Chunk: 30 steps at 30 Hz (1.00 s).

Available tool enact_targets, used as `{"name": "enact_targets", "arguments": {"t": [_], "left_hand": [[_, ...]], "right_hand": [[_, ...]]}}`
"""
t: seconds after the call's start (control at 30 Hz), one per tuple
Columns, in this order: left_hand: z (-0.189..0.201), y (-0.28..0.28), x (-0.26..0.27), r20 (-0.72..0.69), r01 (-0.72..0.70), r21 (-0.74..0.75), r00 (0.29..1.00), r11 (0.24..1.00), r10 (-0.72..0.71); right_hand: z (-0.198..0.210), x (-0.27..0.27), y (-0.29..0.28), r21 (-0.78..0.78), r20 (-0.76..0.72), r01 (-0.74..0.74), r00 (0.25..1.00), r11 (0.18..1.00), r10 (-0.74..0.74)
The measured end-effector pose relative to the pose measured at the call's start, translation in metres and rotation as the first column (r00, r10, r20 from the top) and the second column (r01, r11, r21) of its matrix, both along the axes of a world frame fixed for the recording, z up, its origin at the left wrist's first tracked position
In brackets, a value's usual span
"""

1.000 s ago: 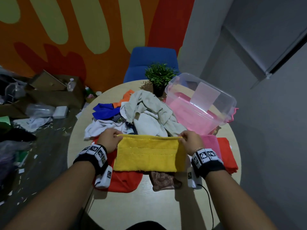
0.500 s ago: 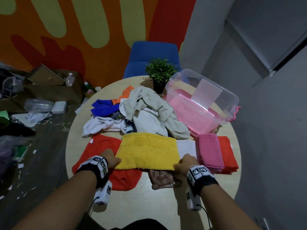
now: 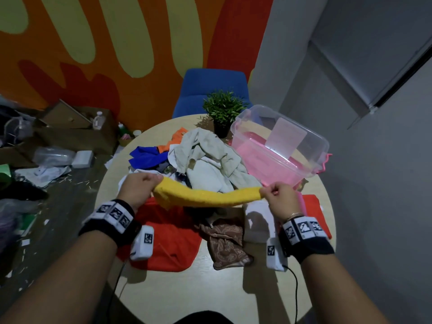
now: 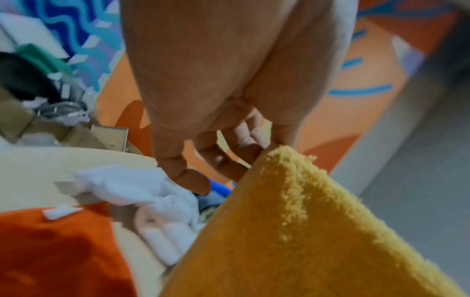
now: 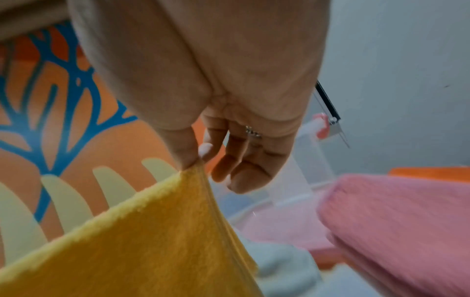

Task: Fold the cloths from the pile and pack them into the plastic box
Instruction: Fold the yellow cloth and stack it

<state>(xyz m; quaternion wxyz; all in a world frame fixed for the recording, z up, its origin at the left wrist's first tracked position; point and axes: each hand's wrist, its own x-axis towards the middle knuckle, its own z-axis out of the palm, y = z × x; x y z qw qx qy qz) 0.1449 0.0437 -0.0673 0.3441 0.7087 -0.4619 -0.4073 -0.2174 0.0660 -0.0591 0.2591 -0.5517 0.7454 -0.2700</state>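
A yellow towel [image 3: 205,197] hangs folded in the air between my hands, above the round table [image 3: 187,291]. My left hand [image 3: 140,187] pinches its left end [image 4: 284,156] and my right hand [image 3: 277,195] pinches its right corner [image 5: 193,170]. Behind it lies the pile of unfolded cloths [image 3: 205,160], cream, white, blue and orange. The clear plastic box [image 3: 280,146] stands tilted at the back right with pink cloth inside. A folded pink cloth [image 5: 396,217] and a folded red one [image 3: 313,206] lie by my right hand.
A red cloth [image 3: 168,242], a brown patterned cloth [image 3: 224,239] and a white cloth [image 3: 257,220] lie on the table under the towel. A potted plant [image 3: 223,113] and a blue chair [image 3: 214,87] stand behind. Boxes and litter [image 3: 58,136] cover the floor at left.
The yellow towel lay flat on the table with my hands at its near edge; both hands have lifted it up and away, so it now hangs doubled between them.
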Motion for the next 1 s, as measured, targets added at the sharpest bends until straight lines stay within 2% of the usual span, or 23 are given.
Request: {"name": "enact_targets", "arguments": {"t": [0.03, 0.1, 0.13, 0.2, 0.27, 0.37, 0.43, 0.53, 0.73, 1.0], "left_hand": [[0.014, -0.004, -0.001, -0.165, -0.037, -0.019, 0.986, 0.999, 0.034], [0.040, -0.010, 0.000, -0.434, -0.083, -0.050, 0.899, 0.995, 0.053], [0.053, -0.013, 0.000, -0.516, -0.076, -0.092, 0.857, 0.993, 0.018], [0.075, -0.018, 0.000, -0.578, -0.041, -0.208, 0.811, 0.977, -0.089], [0.091, -0.022, 0.000, -0.571, -0.029, -0.289, 0.807, 0.957, -0.149], [0.102, -0.027, 0.000, -0.513, -0.095, -0.363, 0.851, 0.927, -0.114], [0.106, -0.028, -0.001, -0.468, -0.134, -0.400, 0.880, 0.907, -0.076], [0.106, -0.027, -0.003, -0.389, -0.173, -0.440, 0.921, 0.881, -0.013], [0.107, -0.022, -0.008, -0.144, -0.123, -0.538, 0.988, 0.834, 0.053], [0.100, -0.020, -0.008, -0.187, -0.153, -0.504, 0.980, 0.850, 0.066]], "right_hand": [[0.014, -0.001, -0.004, -0.057, 0.023, 0.011, 1.000, 0.998, -0.010], [0.039, -0.005, -0.013, -0.146, 0.115, 0.045, 0.993, 0.988, -0.028], [0.050, -0.008, -0.017, -0.184, 0.172, 0.075, 0.984, 0.980, -0.043], [0.070, -0.011, -0.023, -0.258, 0.293, 0.140, 0.954, 0.956, -0.060], [0.088, -0.011, -0.025, -0.324, 0.424, 0.179, 0.905, 0.929, -0.027], [0.109, -0.010, -0.024, -0.373, 0.545, 0.173, 0.836, 0.912, 0.064], [0.116, -0.011, -0.023, -0.388, 0.543, 0.143, 0.834, 0.910, 0.100], [0.117, -0.014, -0.024, -0.399, 0.498, 0.154, 0.864, 0.904, 0.073], [0.112, -0.015, -0.023, -0.421, 0.426, 0.184, 0.905, 0.888, 0.014], [0.106, -0.016, -0.020, -0.443, 0.404, 0.209, 0.915, 0.872, -0.014]]}}
